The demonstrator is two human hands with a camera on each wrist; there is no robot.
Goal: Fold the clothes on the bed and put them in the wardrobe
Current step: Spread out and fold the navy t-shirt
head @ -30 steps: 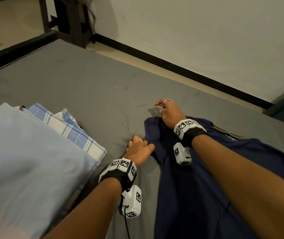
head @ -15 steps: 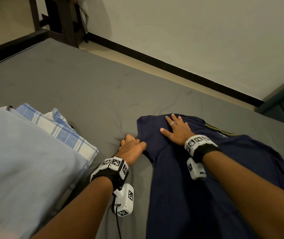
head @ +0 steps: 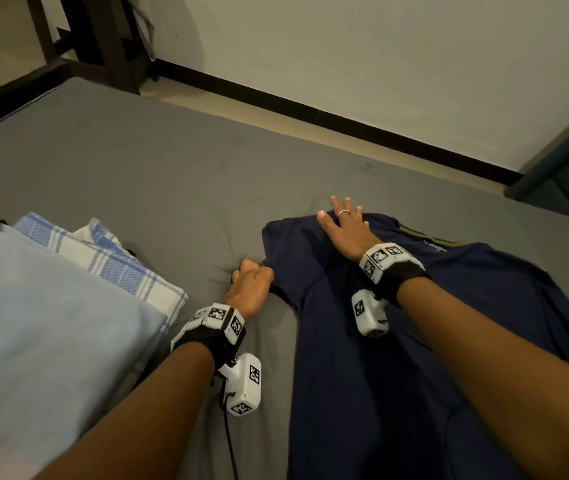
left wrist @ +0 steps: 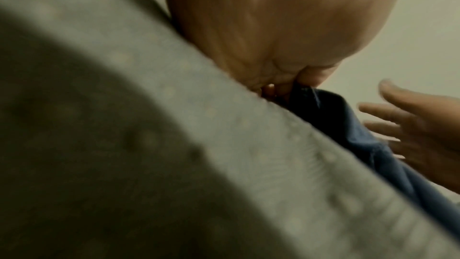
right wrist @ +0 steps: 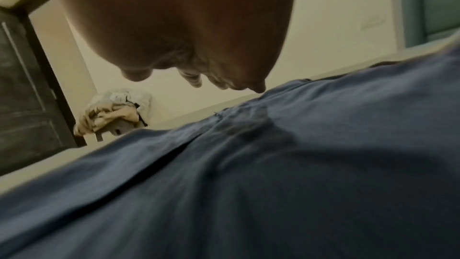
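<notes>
A navy blue T-shirt [head: 397, 341] lies spread on the grey bed [head: 137, 174], running from the middle to the right. My left hand [head: 250, 284] pinches the shirt's near-left edge, and the left wrist view shows the navy blue cloth [left wrist: 331, 117] caught under its curled fingers. My right hand [head: 345, 226], a ring on one finger, lies flat with spread fingers on the shirt's far end. In the right wrist view the palm [right wrist: 189, 27] hovers just over the blue fabric [right wrist: 273, 164].
A light blue folded cloth [head: 34, 323] and a blue-and-white checked cloth [head: 103, 258] lie at the left of the bed. Dark wooden furniture legs [head: 103, 39] stand beyond the far corner. A white wall [head: 380, 64] runs behind the bed, with a teal door [right wrist: 435, 1] at right.
My right hand has opened flat on the shirt and slid toward its far end. The left hand has kept its pinch on the near edge.
</notes>
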